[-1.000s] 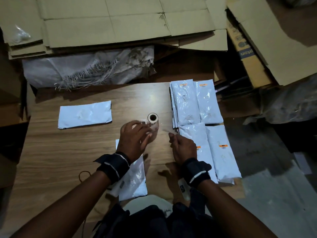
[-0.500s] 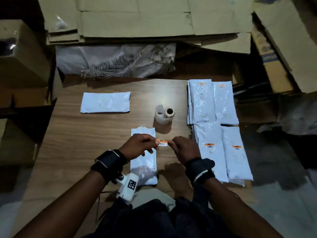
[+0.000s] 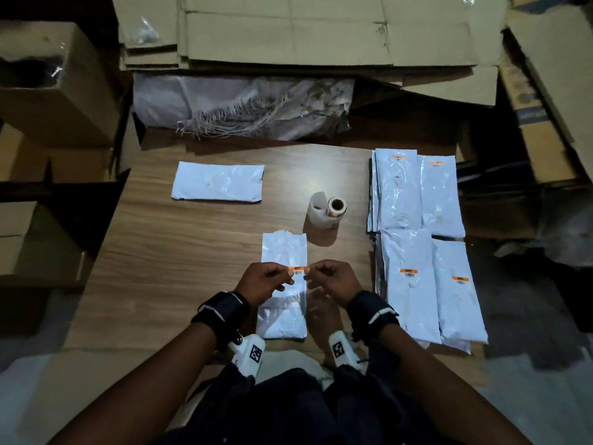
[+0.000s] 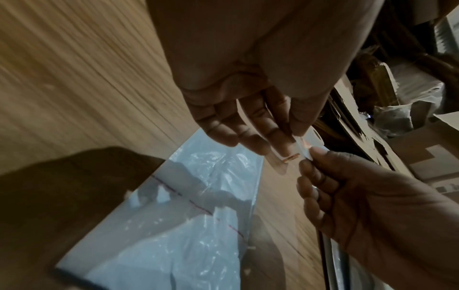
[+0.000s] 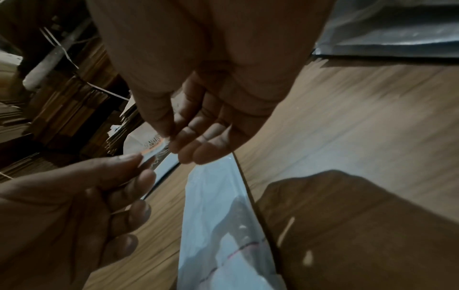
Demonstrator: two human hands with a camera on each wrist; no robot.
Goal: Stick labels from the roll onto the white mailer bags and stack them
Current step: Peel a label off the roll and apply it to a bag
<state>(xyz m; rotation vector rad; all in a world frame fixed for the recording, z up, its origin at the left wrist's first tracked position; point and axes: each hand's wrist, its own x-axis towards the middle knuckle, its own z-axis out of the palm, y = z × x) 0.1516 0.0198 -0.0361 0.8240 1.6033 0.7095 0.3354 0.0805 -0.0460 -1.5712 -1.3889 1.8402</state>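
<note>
Both hands pinch label (image 3: 297, 270) by its ends — left hand (image 3: 263, 282), right hand (image 3: 330, 280) — now stretched flat above mailer bag (image 3: 284, 252), off roll (image 3: 328, 212) left behind on table (image 3: 179, 252). Peeling done — sticking down looks next.

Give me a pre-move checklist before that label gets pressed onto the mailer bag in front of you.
1. Label held at both ends: ok, left hand and right hand each pinch an end.
2. Label clear of the roll: ok, the roll stands apart, further back on the table.
3. Mailer bag under the label: ok, it lies directly below.
4. Bag surface flat: not ok, it looks wrinkled.
5. Label's sticky side facing down: cannot tell.
6. Stacks of labelled bags within reach on the right: ok.
</note>
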